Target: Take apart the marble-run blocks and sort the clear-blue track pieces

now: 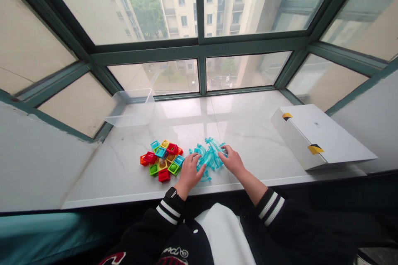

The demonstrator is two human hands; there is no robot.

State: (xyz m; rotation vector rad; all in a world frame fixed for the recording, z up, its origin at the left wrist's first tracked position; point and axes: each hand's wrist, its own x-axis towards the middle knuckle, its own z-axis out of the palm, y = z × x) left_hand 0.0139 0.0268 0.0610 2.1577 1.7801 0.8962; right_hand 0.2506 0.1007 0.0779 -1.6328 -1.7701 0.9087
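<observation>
Reaching in over the near edge of the white sill (255, 132), with striped cuffs at between seven and eight o'clock and at four o'clock from the clear blue pieces (211, 157). Watch (171, 192) on the left wrist. Left hand (188, 172) at eight o'clock, right hand (234, 162) at three; both apart, fingers loosely curved at opposite sides of the tangled blue heap. Impossible to tell a firm grip from a light touch. Handle the curved pieces by their outer ends, one at a time, freeing crossed parts before lifting; probably slippery and apt to snag. Keep the left wrist clear of the colored blocks (162, 164), just beside at nine o'clock. Farther off, white box (336, 132) toward three o'clock, clear bin (132, 119) at ten, window frame (202, 49) at twelve.
</observation>
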